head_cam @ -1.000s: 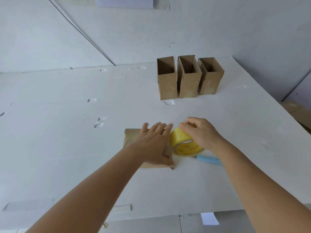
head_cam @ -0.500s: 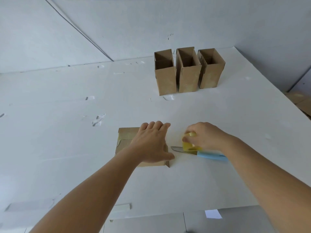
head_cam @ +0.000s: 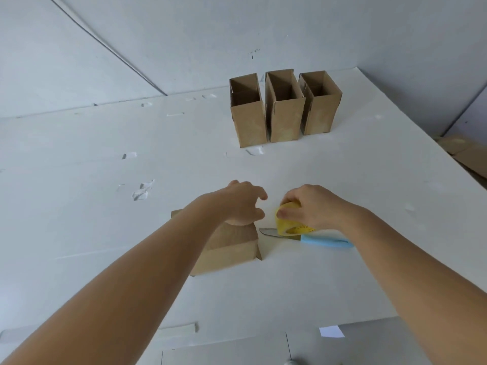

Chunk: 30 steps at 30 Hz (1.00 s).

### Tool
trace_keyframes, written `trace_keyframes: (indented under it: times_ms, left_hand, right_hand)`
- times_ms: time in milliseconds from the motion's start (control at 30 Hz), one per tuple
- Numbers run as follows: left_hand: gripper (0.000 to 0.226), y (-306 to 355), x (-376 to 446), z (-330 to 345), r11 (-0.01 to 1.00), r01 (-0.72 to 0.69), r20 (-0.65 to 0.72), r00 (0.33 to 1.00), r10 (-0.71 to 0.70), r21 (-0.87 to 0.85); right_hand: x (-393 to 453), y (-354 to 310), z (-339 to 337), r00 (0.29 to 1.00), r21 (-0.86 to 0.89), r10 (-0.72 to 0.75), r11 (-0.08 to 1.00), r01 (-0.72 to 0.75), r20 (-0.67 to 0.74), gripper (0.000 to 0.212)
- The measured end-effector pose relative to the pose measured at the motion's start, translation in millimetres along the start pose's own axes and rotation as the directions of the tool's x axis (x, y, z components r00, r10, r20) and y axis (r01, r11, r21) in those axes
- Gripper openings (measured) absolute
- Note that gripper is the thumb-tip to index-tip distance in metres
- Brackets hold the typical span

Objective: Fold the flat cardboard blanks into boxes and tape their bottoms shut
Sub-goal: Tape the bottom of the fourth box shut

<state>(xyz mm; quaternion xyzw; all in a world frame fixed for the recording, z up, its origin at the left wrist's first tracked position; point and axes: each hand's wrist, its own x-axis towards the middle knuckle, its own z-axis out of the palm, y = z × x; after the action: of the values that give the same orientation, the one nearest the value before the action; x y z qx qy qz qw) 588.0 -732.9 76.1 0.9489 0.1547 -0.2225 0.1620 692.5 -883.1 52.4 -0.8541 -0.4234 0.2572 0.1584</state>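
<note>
A brown cardboard box (head_cam: 228,250) lies on the white table (head_cam: 105,219) in the middle foreground, partly under my left forearm. My left hand (head_cam: 243,204) hovers at the box's far right corner, fingers curled and apart, with nothing in it. Just to the right, my right hand (head_cam: 312,206) grips a yellow tape roll (head_cam: 286,223) from above and holds it tilted over a knife with a blue handle (head_cam: 326,241) that lies flat on the table. Three finished boxes (head_cam: 283,111) stand upright with open tops in a row at the back.
Scraps of clear tape (head_cam: 142,191) stick to the table at left and near the standing boxes. Flat cardboard pieces (head_cam: 466,154) lie beyond the table's right edge. A strip of tape (head_cam: 179,329) and a white paper slip (head_cam: 330,331) sit at the near edge.
My left hand lifted off the box and curled its fingers. My right hand tipped the tape roll up above the knife. The view moved closer.
</note>
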Motion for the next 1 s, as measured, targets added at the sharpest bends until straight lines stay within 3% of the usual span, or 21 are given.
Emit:
trace_keyframes:
  times_ms: [100,267,400,533,633,733,767,833,900,1000]
  left_hand:
    - [0.051,15.1,11.6,-10.3,0.998,-0.067,0.079,0.995,0.066,0.001]
    - [0.037,18.3,24.1,-7.5,0.939,-0.017,0.084,0.995,0.049,-0.344]
    - [0.029,13.1,24.9,-8.3,0.902,-0.001,0.105,0.993,0.051,-0.431]
    - [0.022,5.5,26.3,-6.1,0.861,0.032,0.034,0.999,-0.017,-0.507]
    - [0.021,1.5,28.3,-4.7,0.827,0.040,0.032,0.999,-0.027,-0.561]
    - [0.023,0.8,30.1,-3.5,0.809,0.039,0.031,0.999,-0.025,-0.587]
    - [0.024,0.8,30.6,-3.2,0.806,0.038,0.029,0.999,-0.025,-0.591]
    - [0.024,0.6,30.8,-2.1,0.798,0.034,0.021,0.999,-0.026,-0.602]
    - [0.022,0.0,31.1,-1.6,0.791,0.030,0.007,0.999,-0.032,-0.610]
    - [0.019,-0.1,31.0,-0.4,0.776,0.020,-0.010,0.999,-0.034,-0.631]
  right_hand:
    - [-1.0,-4.8,-5.2,1.000,-0.054,-0.024,0.998,0.024,-0.001,0.030]
    - [-1.1,-3.7,-11.8,0.991,-0.123,-0.086,0.990,0.073,-0.099,0.021]
    - [2.2,-3.1,-10.7,0.960,-0.201,-0.201,0.966,0.162,-0.192,0.011]
    - [1.3,1.1,-8.1,0.925,-0.043,-0.217,0.976,0.214,-0.311,0.022]
    - [-3.4,13.3,-0.9,0.845,0.178,-0.099,0.958,0.223,-0.526,0.032]
    - [-6.7,38.0,20.5,0.698,0.394,0.226,0.915,0.087,-0.679,0.020]
    - [-6.6,48.9,30.9,0.701,0.429,0.318,0.903,-0.019,-0.638,0.017]
    - [-8.5,65.0,55.4,0.830,0.313,0.341,0.925,-0.213,-0.442,0.022]
    - [-12.5,68.5,76.8,0.943,0.084,0.234,0.972,-0.220,-0.237,0.031]
    - [-13.2,59.1,90.8,0.969,-0.111,0.124,0.982,-0.150,-0.213,0.034]
